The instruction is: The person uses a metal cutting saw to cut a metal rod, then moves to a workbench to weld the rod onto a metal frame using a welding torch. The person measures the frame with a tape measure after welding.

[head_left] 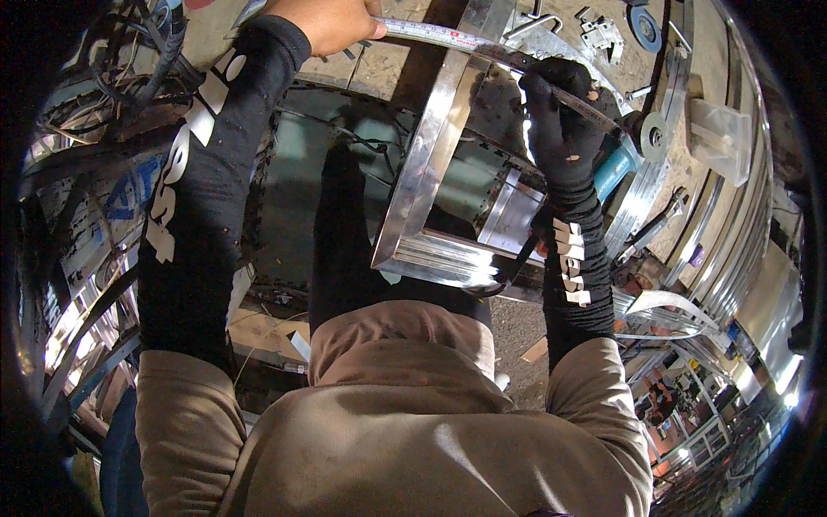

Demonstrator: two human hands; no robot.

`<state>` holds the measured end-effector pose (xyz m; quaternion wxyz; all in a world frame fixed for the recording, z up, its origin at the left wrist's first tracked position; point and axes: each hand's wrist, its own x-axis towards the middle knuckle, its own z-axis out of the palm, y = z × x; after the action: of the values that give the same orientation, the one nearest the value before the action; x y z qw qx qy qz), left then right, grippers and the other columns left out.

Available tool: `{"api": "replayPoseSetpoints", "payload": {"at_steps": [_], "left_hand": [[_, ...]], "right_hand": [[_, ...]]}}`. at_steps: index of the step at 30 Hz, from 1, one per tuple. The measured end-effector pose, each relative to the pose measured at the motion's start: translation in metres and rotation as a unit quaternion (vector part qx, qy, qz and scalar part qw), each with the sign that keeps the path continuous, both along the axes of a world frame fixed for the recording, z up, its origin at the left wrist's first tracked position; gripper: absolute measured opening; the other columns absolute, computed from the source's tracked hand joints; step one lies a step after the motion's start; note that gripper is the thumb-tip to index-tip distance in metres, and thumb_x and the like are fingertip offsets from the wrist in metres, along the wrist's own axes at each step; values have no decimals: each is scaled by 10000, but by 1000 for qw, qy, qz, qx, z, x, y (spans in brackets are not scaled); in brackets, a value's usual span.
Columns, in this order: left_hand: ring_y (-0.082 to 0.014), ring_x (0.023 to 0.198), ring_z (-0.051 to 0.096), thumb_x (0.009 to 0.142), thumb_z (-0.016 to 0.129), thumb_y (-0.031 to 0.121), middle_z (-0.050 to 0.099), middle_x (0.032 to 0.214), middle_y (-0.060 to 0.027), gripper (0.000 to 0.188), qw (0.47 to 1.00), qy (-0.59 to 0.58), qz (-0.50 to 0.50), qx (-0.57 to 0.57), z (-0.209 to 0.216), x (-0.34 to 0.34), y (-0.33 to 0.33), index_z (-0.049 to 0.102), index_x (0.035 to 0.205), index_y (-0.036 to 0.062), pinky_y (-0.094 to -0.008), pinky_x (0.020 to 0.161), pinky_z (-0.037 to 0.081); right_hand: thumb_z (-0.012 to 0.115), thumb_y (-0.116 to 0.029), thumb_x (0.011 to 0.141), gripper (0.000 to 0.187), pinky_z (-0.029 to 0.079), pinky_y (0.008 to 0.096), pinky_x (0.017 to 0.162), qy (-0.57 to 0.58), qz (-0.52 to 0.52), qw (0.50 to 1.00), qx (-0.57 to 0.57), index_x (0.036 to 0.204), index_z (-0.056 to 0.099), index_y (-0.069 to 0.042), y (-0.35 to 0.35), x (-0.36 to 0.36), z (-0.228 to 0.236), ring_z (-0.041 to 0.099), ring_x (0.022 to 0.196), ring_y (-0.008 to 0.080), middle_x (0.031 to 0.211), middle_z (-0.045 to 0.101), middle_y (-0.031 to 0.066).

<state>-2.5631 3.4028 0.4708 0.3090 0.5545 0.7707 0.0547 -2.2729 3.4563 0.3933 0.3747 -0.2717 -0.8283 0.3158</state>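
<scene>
Stretched between my hands, the pale blade of a tape measure [448, 36] crosses above a shiny metal frame [418, 177] of square tubing. My bare left hand [332, 24], at the top edge, pinches the blade's left end; part of this hand is cut off by the picture edge. In a black glove, my right hand [562, 116] is closed on the tape farther right, beyond the frame's upper corner. The glove's dark fingers blend together, and I cannot make out the tape's case. The frame's lower corner sits close to my lap.
Right of my right hand lie a teal-bodied power tool [613, 175] and a grey disc [653, 133]. A blue disc [644, 28], metal brackets [601, 36] and a clear plastic box [720, 142] are farther off. Cables [129, 69] tangle at the upper left.
</scene>
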Motion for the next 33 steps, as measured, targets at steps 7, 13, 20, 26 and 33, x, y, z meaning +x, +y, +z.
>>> {"api": "replayPoseSetpoints", "payload": {"at_steps": [7, 13, 20, 26, 33], "left_hand": [[-290, 755, 734, 825, 781, 222, 748, 783, -148, 191, 1000, 9, -6, 13, -2, 0, 0, 808, 919, 58, -399, 743, 559], [-286, 741, 732, 814, 783, 217, 744, 773, -151, 190, 999, 2, -14, 35, -4, -2, -1, 807, 908, 53, -396, 735, 558], [-270, 684, 723, 822, 775, 217, 733, 728, -140, 182, 1000, 0, 3, 16, 0, 0, -1, 808, 900, 55, -389, 706, 558], [-262, 669, 720, 827, 772, 220, 729, 712, -134, 184, 1000, -10, 5, 6, 0, 0, 0, 807, 895, 53, -387, 696, 558], [-283, 715, 727, 825, 779, 224, 737, 743, -145, 187, 1000, 14, -9, 17, -1, -1, -1, 808, 896, 54, -405, 727, 558]], "right_hand": [[640, -74, 961, 71, 475, 285, 682, 74, -45, 990, -113, 985, 653, -7, -5, 6, -4, 603, 753, 160, 870, 653, 86], [616, 44, 951, 136, 544, 302, 771, 22, -31, 998, -45, 1068, 683, 34, 0, 12, -4, 702, 868, 201, 985, 700, 129], [605, 55, 944, 150, 551, 308, 767, -22, -21, 998, 60, 1072, 681, 38, 0, 11, -5, 703, 871, 209, 1000, 697, 137], [644, 4, 946, 98, 545, 296, 746, 59, -21, 991, -116, 1032, 671, 42, 0, 9, -6, 697, 857, 179, 963, 714, 113], [656, -17, 941, 105, 539, 297, 718, 37, -28, 993, -110, 1033, 673, 31, -1, 8, -2, 688, 809, 165, 890, 710, 89]]}}
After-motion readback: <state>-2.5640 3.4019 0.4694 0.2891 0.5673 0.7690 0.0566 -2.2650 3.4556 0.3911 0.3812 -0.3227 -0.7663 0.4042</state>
